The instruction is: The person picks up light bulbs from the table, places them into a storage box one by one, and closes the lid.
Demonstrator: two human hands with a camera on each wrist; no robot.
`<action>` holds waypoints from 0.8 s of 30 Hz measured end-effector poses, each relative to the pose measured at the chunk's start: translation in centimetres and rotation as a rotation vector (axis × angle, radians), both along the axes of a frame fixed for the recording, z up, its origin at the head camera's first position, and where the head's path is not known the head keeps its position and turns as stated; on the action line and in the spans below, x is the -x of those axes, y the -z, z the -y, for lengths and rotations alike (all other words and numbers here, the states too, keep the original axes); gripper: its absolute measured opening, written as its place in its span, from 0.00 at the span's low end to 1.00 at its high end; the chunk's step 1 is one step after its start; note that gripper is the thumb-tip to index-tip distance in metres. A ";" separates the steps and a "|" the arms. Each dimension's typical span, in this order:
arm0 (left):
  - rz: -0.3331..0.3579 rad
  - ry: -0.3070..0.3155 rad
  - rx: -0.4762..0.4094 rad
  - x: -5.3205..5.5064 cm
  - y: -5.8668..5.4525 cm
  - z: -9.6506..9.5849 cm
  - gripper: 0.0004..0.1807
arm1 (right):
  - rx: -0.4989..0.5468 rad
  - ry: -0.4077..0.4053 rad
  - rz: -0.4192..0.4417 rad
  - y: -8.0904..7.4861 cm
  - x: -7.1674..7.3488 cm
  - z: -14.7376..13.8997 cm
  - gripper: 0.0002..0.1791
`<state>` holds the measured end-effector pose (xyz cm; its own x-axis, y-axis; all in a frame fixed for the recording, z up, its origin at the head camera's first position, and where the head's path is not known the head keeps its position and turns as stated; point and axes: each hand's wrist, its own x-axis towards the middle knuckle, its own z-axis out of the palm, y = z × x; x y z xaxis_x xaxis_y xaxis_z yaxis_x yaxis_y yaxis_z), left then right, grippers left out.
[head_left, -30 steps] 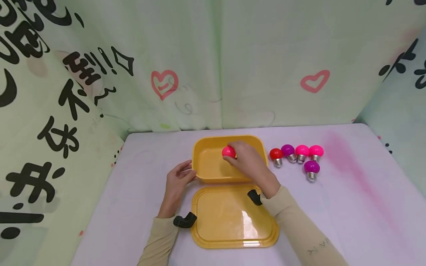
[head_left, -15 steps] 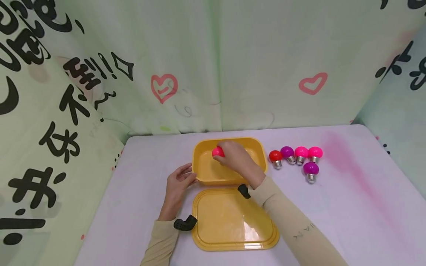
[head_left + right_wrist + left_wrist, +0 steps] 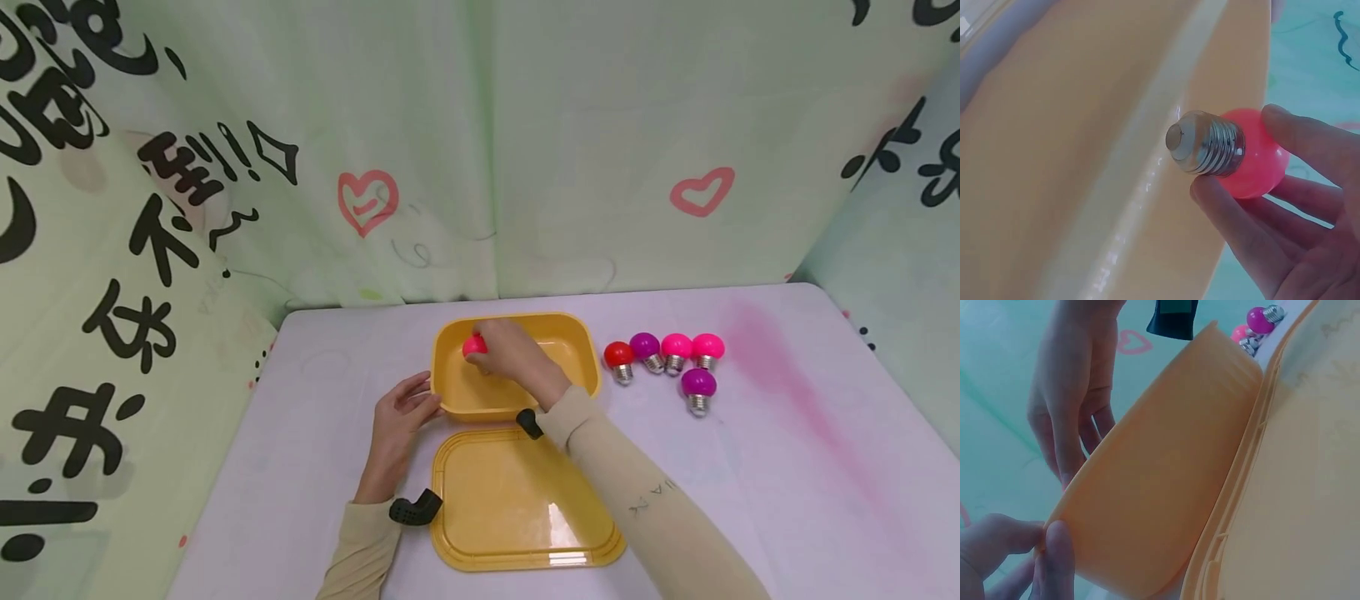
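My right hand (image 3: pixel 516 360) holds a pink light bulb (image 3: pixel 1257 153) by its round end, over the left part of a deep yellow container (image 3: pixel 566 337). In the right wrist view, the bulb's silver screw base points away from the palm, above the container's inside. Thumb and fingers of my left hand (image 3: pixel 400 423) pinch the container's rim at its left front corner, as the left wrist view (image 3: pixel 1057 550) shows. In front of the container lies a flat yellow lid-like tray (image 3: pixel 517 500), partly under the right forearm.
Right of the container stand a red bulb (image 3: pixel 619 357), two purple bulbs (image 3: pixel 645 346) and two pink bulbs (image 3: pixel 677 348) on the white tabletop (image 3: pixel 787 467). A pale green curtain (image 3: pixel 585 150) with drawn hearts rises behind the table's far edge.
My right hand has carried the pink bulb leftward over the container, from its middle toward its left side. The left hand keeps its place at the rim.
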<state>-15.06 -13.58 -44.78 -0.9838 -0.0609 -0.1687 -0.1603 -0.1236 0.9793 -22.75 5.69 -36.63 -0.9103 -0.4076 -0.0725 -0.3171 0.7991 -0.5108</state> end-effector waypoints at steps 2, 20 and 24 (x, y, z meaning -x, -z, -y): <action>-0.005 0.003 -0.007 0.0 0.0 0.0 0.24 | 0.009 -0.004 0.018 0.1 0.3 0.2 0.15; -0.016 0.001 0.005 -0.1 0.3 0.1 0.24 | -0.084 0.003 0.100 1.5 1.6 1.9 0.21; -0.017 0.004 0.006 -0.1 0.1 0.1 0.24 | -0.087 0.018 0.127 1.8 1.7 2.1 0.21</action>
